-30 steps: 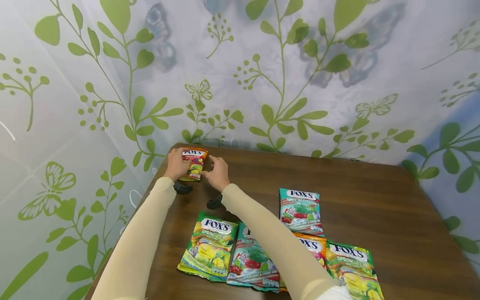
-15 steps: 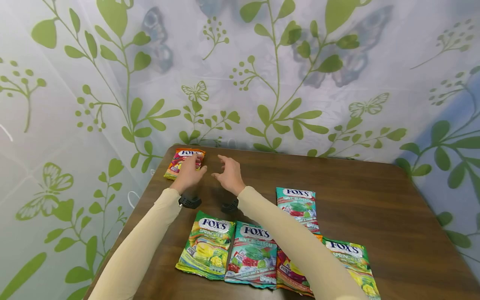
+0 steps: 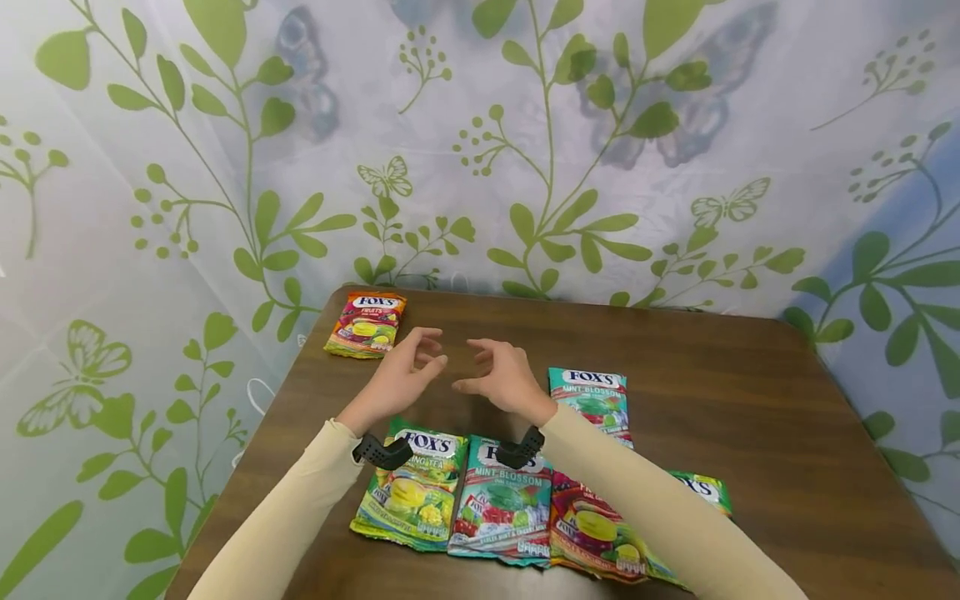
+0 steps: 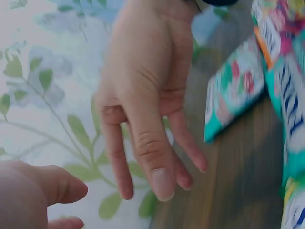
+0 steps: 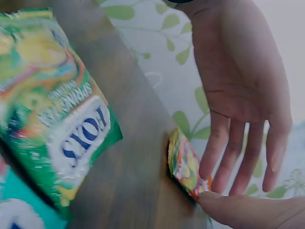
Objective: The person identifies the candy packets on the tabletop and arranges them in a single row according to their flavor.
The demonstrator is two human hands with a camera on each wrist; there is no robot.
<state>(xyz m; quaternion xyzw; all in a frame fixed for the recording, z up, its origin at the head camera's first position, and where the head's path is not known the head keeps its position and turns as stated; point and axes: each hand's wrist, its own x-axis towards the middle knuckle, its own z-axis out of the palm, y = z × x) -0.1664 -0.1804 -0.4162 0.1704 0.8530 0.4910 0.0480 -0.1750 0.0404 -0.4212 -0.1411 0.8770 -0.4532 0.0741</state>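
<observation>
Both hands are in the air over the middle left of the brown table, palms turned toward each other and nothing between them. My left hand (image 3: 405, 371) has loosely bent fingers, and my right hand (image 3: 506, 379) mirrors it. Behind the left hand, in the far left corner, lies an orange-red Fox's Fruits candy bag (image 3: 365, 325). Below the hands lie a green Spring Tea candy bag (image 3: 412, 500) and a teal Mint Blossom candy bag (image 3: 502, 508). In the right wrist view the left hand (image 5: 243, 86) shows its palm; the left wrist view shows the right hand (image 4: 143, 95).
A second Fruits bag (image 3: 592, 529) continues the front row, partly under the right sleeve. Another Mint Blossom bag (image 3: 600, 408) lies behind it, and a Spring Tea bag (image 3: 708, 492) is mostly hidden by the arm. A leaf-patterned curtain (image 3: 450, 125) backs the table (image 3: 750, 400).
The left hand has let go of the Fruits bag, which now lies in the far left corner. Both hands have drawn back toward the front and right.
</observation>
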